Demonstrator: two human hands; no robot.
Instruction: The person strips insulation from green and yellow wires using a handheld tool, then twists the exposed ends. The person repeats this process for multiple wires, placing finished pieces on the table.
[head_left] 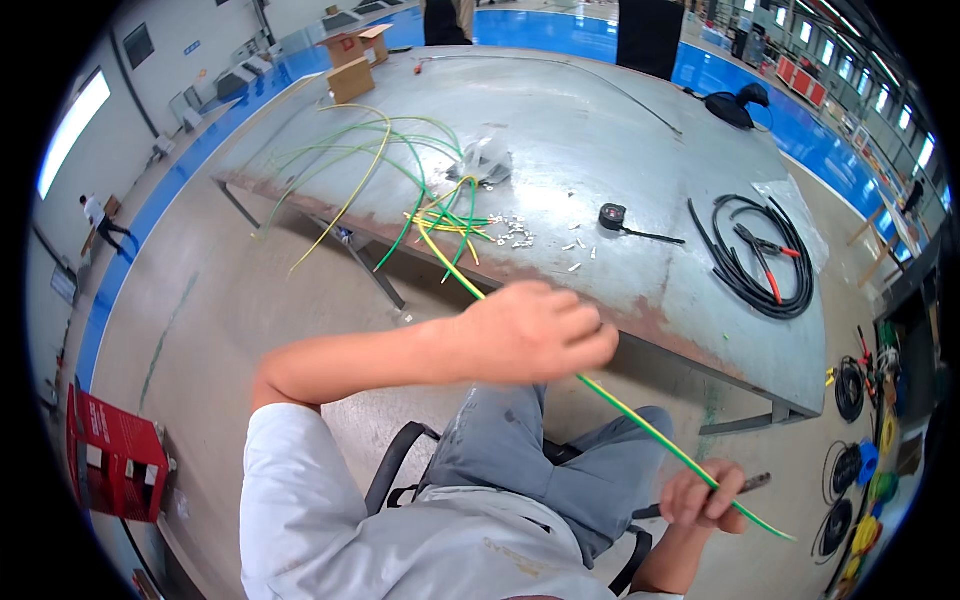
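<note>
A green-and-yellow striped wire (642, 425) runs slantwise across my lap, down from the table's front edge. My left hand (540, 332) is closed round it in a fist, above my knees. Lower right, my right hand (705, 495) grips the same wire near its end, fingers curled, with the free tip sticking out past them. A dark, slim piece (757, 482) also pokes out of the right hand; its kind cannot be made out. Beyond my left hand, more striped wires (440, 215) lie bundled on the table edge, some hanging over it, beside small scattered metal terminals (515, 232).
On the metal table (590, 110) are a tape measure (613, 215), a black cable coil (720, 262) with red-handled pliers (768, 265), a clear plastic bag (487, 160) and cardboard boxes (350, 78). A red case (115, 450) stands at left; coiled cables (848, 465) lie at right.
</note>
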